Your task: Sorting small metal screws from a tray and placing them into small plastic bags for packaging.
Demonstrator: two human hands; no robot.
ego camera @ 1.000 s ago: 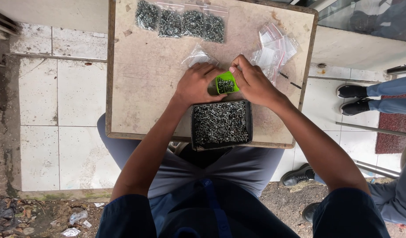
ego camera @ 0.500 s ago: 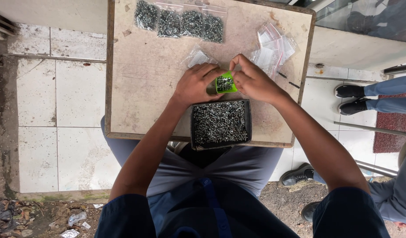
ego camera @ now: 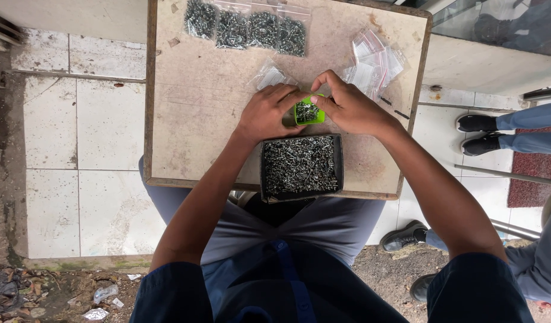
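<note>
Both hands, left point(ego camera: 268, 112) and right point(ego camera: 349, 107), pinch a green cup point(ego camera: 307, 112) of screws just above the tray point(ego camera: 300, 167); fingers hide most of the cup.

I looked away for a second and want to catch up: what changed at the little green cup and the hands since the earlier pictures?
Very little. Both hands, left hand and right hand, stay closed around the small green cup of screws, shifting only slightly. Nothing was picked up or released. The black tray of screws, the filled bags and the empty bags lie as before.
</note>
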